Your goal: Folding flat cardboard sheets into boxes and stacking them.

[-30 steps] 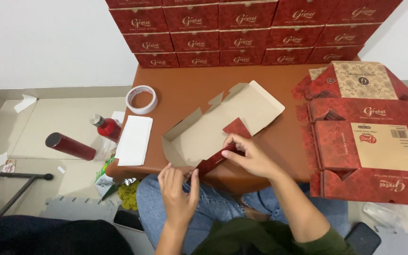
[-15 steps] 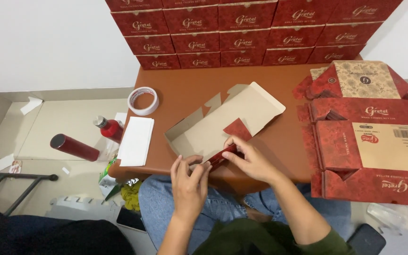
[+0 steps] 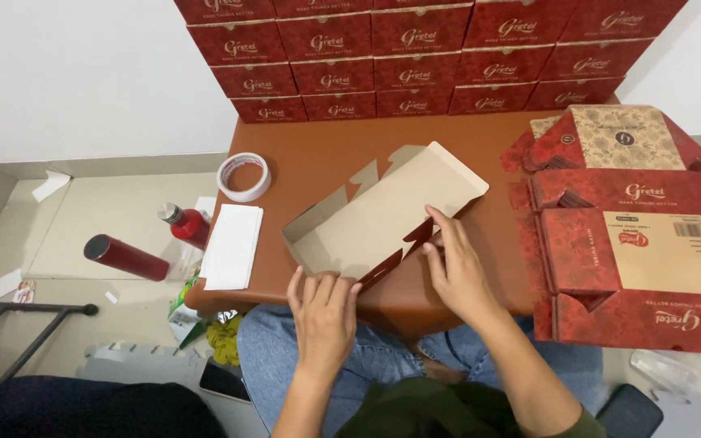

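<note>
From the head camera, looking down at a small brown table (image 3: 318, 162), and a flat-cut cardboard box (image 3: 383, 215), kraft-coloured inside and red outside, lies half-formed at the near edge, one end wall already standing. The left hand (image 3: 324, 312) is closed over the box's near wall at the corner, fingers curled over the top edge and pinching it upright. The right hand (image 3: 456, 272) lies open and flat, fingertips pressing the red side flap (image 3: 403, 247) against the tabletop beside the box, gripping nothing. This looks like the folding-up stage: the near wall is being raised and the flap steadied, and the next move seems to call for tucking that flap in while the corner stays square. Around the work: a tape roll (image 3: 244, 176), a white pad (image 3: 231, 245), a stack of flat red box blanks (image 3: 634, 235) to the right, and a wall of finished red boxes (image 3: 415, 57) behind. Compared with a second ago, the left hand has moved up off the lap onto the box's near wall, and the right has slid along the flap.
</note>
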